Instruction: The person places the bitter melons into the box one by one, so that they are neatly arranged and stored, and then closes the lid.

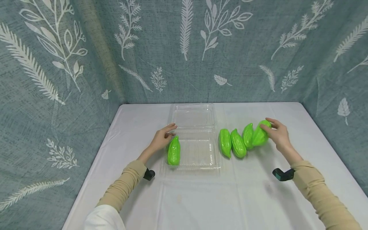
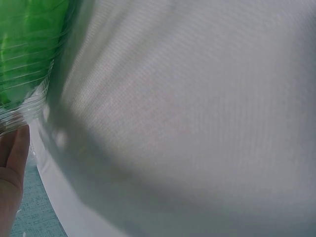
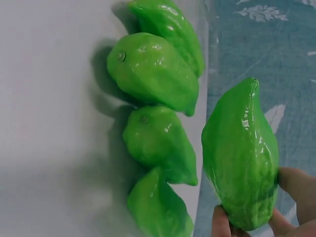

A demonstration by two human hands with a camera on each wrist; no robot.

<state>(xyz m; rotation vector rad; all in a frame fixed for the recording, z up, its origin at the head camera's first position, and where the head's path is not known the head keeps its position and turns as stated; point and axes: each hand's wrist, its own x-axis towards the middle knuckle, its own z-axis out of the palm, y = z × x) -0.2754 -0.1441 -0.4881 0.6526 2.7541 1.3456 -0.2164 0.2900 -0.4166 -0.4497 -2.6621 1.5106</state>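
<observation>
At the left edge of an opened clear plastic container [image 1: 198, 151], my left hand [image 1: 162, 139] holds the rim between thumb and fingers; in the left wrist view the straight fingers [image 2: 19, 153] reach the ribbed wall. One glossy green ridged fruit [image 1: 173, 151] lies inside along the left wall, tip pointing away. My right hand [image 1: 279, 132] grips another green fruit [image 3: 242, 158] by its blunt end, tip up in the right wrist view. It is above the end of a row of several similar fruits [image 1: 238, 143] on the table, partly overlapping the row in the head view.
The container's lid [image 1: 192, 115] lies folded back toward the far edge of the white-covered table [image 1: 198, 201]. A blue-green leaf-patterned curtain [image 1: 172, 70] hangs behind and at both sides. A small black wrist device [image 1: 283, 174] sits below the right hand.
</observation>
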